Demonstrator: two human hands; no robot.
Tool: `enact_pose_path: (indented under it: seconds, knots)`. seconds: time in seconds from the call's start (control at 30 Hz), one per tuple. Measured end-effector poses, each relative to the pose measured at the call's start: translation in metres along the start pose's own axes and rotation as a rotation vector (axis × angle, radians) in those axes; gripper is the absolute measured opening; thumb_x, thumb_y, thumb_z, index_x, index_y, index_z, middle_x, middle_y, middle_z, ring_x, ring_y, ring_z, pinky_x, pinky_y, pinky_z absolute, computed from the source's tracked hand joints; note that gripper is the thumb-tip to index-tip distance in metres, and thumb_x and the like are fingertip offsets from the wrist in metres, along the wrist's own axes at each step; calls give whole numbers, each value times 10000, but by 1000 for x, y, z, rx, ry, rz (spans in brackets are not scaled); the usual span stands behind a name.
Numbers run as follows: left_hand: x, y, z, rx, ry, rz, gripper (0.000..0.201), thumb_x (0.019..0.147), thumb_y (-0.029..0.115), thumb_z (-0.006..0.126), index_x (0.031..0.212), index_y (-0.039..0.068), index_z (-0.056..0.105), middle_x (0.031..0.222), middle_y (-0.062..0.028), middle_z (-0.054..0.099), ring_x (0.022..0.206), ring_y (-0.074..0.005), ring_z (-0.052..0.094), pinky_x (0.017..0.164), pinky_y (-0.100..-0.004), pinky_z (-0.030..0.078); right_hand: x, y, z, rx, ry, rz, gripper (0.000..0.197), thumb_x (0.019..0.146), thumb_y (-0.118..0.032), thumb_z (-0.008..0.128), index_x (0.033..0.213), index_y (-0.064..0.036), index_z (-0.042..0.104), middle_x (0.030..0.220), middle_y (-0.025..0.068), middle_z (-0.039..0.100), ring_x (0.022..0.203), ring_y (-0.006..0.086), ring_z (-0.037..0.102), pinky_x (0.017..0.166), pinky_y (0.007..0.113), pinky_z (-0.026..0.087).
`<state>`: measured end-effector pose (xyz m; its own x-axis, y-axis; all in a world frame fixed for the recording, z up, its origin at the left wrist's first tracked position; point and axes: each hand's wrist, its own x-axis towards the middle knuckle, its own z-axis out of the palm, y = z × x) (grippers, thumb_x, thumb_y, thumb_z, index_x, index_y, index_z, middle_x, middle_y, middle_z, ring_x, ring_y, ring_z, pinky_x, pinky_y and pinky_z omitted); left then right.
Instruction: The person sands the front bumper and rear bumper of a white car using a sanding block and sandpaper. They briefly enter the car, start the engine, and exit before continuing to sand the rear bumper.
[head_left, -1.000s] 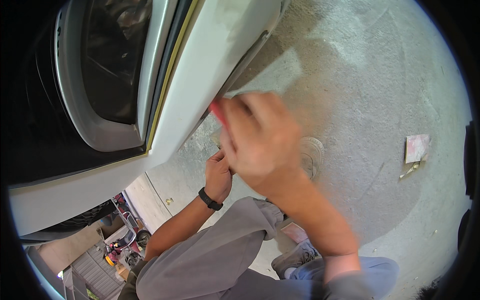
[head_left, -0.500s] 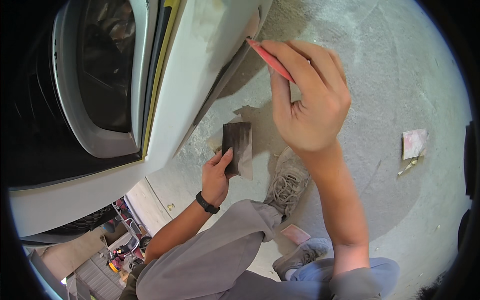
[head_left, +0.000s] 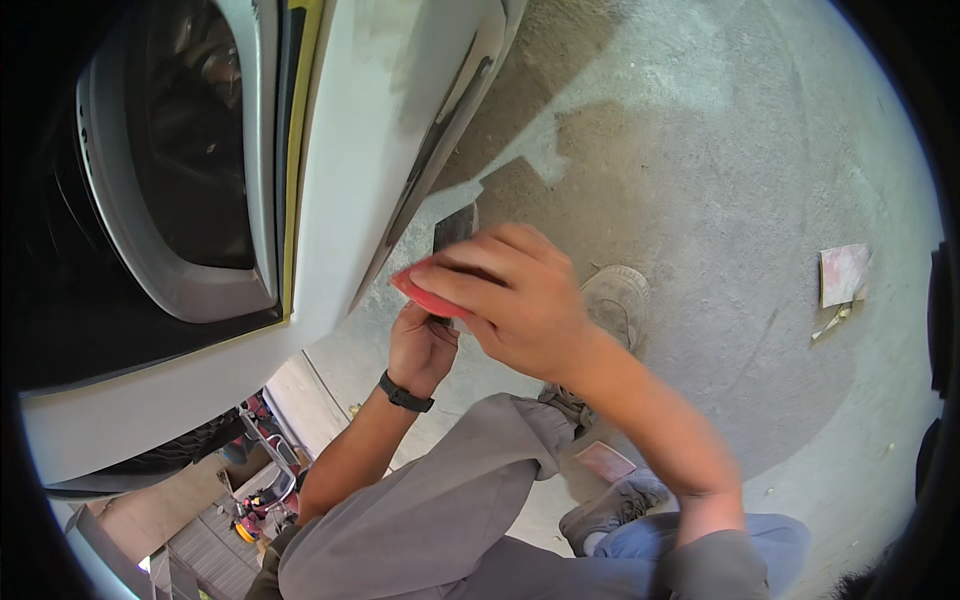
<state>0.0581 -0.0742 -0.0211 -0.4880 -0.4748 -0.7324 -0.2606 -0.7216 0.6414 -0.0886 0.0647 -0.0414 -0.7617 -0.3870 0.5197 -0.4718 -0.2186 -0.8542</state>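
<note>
My right hand (head_left: 540,300) pinches a red flat spreader (head_left: 432,297) between thumb and fingers, in front of my left hand. In my left hand (head_left: 418,348) is a dark flat plate (head_left: 455,230) with a pale edge. Most of the plate hides behind the right hand and spreader, so I cannot tell whether they touch. Left of both hands stands a whitish car body panel (head_left: 350,150) with a grey patch near its top. A dark long recess (head_left: 437,145) runs along the panel's right side.
Yellow masking tape (head_left: 298,150) borders the panel beside a dark lamp in a silver surround (head_left: 262,210). A stained pale sheet (head_left: 843,275) lies on the concrete floor at right, and a pinkish card (head_left: 606,461) lies near my shoes. Wheeled equipment (head_left: 265,500) stands lower left.
My right hand has moved down and left from the panel's recess to the plate, carrying the red spreader. The left hand still grips the plate and has shifted slightly left.
</note>
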Motion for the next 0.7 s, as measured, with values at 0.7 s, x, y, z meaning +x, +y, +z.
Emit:
enact_pose_path:
  seconds: [0.7]
  knots:
    - [-13, 10, 42, 86, 69, -110, 190, 1037, 204, 596, 1182, 121, 687, 1034, 8, 757, 788, -94, 715, 697, -231, 594, 87, 61, -59, 105, 465, 105, 211, 907, 38, 651, 1082, -31, 746, 1055, 83, 728, 949, 189, 696, 857, 281, 528]
